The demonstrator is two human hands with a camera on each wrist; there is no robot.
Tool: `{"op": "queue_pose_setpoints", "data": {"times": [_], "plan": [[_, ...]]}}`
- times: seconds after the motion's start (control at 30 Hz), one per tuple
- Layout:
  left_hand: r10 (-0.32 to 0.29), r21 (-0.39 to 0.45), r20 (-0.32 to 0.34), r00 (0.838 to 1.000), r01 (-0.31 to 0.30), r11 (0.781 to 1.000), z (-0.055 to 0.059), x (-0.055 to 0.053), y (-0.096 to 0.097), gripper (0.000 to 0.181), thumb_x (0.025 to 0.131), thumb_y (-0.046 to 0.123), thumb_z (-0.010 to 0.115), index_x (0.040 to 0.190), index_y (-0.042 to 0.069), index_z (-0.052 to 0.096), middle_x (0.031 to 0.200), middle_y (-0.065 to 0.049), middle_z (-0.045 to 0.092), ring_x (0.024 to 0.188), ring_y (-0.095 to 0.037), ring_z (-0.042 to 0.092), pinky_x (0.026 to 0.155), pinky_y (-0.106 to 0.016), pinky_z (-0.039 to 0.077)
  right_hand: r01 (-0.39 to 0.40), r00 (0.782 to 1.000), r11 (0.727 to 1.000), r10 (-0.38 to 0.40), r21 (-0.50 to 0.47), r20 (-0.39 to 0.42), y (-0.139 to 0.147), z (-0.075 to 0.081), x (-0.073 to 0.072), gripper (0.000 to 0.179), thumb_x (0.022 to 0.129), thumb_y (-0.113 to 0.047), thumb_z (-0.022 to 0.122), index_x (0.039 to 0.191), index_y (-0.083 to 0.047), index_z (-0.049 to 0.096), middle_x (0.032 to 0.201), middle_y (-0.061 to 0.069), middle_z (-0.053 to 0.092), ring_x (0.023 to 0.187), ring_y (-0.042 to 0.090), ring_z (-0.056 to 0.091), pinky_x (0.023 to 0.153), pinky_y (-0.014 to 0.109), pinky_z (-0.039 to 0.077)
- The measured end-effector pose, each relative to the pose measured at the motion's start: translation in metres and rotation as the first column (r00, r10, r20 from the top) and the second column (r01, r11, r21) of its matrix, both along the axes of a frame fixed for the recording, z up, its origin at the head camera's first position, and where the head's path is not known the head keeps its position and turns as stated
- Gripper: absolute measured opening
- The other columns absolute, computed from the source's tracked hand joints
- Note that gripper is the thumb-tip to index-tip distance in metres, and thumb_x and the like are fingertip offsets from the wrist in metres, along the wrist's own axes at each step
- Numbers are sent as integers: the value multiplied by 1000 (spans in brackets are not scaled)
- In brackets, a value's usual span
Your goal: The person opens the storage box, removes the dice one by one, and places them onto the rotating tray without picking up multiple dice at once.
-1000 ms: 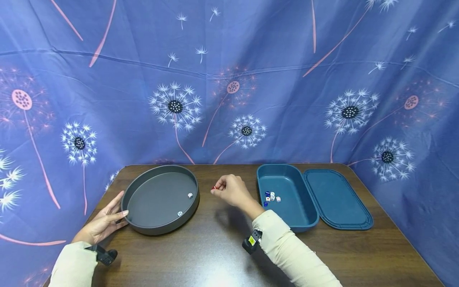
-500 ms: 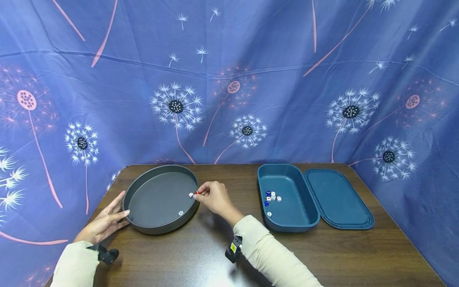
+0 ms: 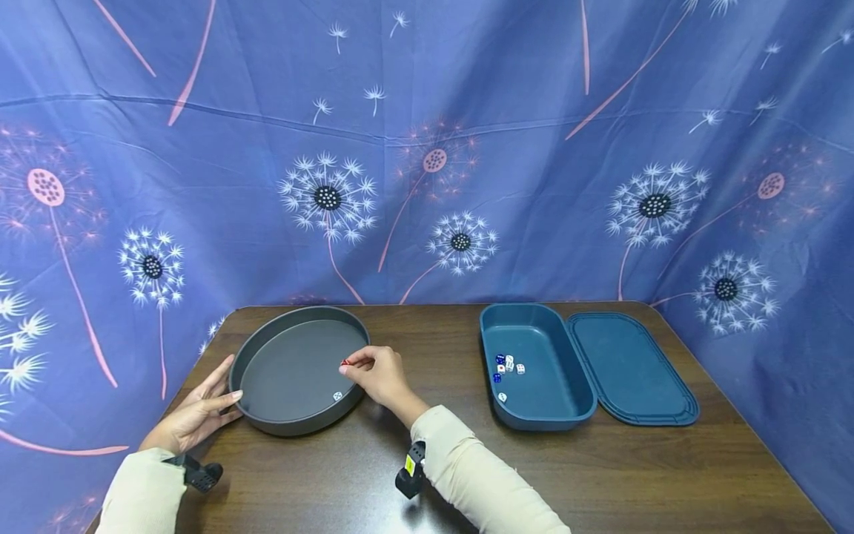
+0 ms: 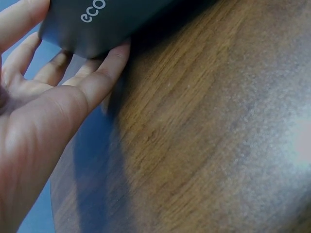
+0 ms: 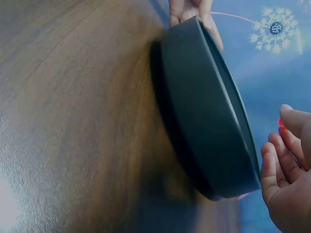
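Note:
A dark grey round pan (image 3: 287, 371) stands on the table at the left. My left hand (image 3: 193, 415) holds its left edge, the thumb at the rim and the other fingers against the outer wall; in the left wrist view, fingertips touch the pan's wall (image 4: 104, 29) near its base. My right hand (image 3: 380, 377) is over the pan's right rim and pinches a small red die (image 3: 345, 363) between thumb and fingertips. One white die (image 3: 337, 396) lies on the pan floor near the front right. The area behind my right fingers is hidden.
Right of centre, a teal rectangular box (image 3: 550, 371) contains several blue and white dice (image 3: 509, 363). Its flat teal lid (image 3: 634, 371) lies at its right side. A blue dandelion-patterned cloth (image 3: 534, 185) hangs behind the wooden table (image 3: 427, 326).
My right hand has moved left with the red die, from between the box and pan to over the pan's right side. It now covers one white die. My left hand stays put.

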State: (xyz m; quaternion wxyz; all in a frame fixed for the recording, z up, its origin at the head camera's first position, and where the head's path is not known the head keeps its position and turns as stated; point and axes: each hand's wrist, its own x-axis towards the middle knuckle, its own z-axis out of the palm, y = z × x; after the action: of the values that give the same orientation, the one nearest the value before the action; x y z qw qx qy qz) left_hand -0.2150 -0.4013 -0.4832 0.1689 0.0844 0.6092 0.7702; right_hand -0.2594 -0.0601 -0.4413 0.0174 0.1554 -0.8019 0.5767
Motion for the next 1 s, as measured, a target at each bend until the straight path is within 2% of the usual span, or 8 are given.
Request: {"op": "queue_pose_setpoints", "data": {"times": [0.27, 0.4, 0.57, 0.73, 0.87, 1.0], "plan": [[-3, -8, 19, 1000, 3, 1000, -2, 2, 2, 83, 99, -1, 44, 152, 26, -15, 147, -7, -40, 111, 14, 46, 87, -26, 48, 30, 1000, 1000, -30, 4, -3, -5, -13, 2, 10, 77, -9, 80, 82, -3, 74, 72, 2, 71, 59, -1, 55, 54, 14, 47], [15, -15, 17, 1000, -15, 1000, 0, 1, 2, 84, 99, 0, 45, 152, 26, -14, 148, -7, -38, 111, 14, 46, 86, -25, 49, 33, 998, 999, -31, 34, -59, -7, -16, 2, 8, 77, -9, 79, 82, -4, 74, 71, 1, 71, 58, -3, 54, 55, 13, 46], [9, -14, 6, 1000, -9, 1000, 1, 0, 1, 84, 99, -1, 45, 152, 25, -15, 147, -8, -40, 111, 13, 47, 86, -25, 49, 28, 988, 996, -14, 90, -154, -9, -16, 3, 6, 79, -8, 78, 83, -5, 74, 72, 0, 71, 60, -4, 54, 56, 11, 46], [14, -62, 13, 1000, -13, 998, 4, -1, 1, 83, 100, 1, 44, 152, 26, -14, 149, -8, -38, 117, 11, 42, 86, -25, 48, 95, 972, 988, -66, 118, -227, -12, -18, 6, 8, 78, -8, 79, 84, -5, 75, 73, -1, 69, 61, -3, 53, 57, 10, 44], [8, -48, 9, 1000, -7, 999, 3, -2, 1, 83, 99, 0, 44, 152, 25, -14, 148, -9, -38, 111, 13, 45, 86, -26, 49, 139, 964, 985, -112, 98, -240, -15, -21, 7, 8, 77, -7, 79, 84, -5, 75, 72, -1, 68, 62, 0, 54, 57, 11, 44], [22, -57, 22, 1000, -21, 998, 4, -1, 1, 84, 99, 1, 46, 153, 25, -13, 149, -8, -37, 112, 13, 45, 86, -26, 49, 136, 966, 988, -115, 75, -233, -15, -22, 6, 11, 78, -7, 78, 87, -2, 75, 74, 1, 70, 63, 2, 59, 58, 10, 46]]}}
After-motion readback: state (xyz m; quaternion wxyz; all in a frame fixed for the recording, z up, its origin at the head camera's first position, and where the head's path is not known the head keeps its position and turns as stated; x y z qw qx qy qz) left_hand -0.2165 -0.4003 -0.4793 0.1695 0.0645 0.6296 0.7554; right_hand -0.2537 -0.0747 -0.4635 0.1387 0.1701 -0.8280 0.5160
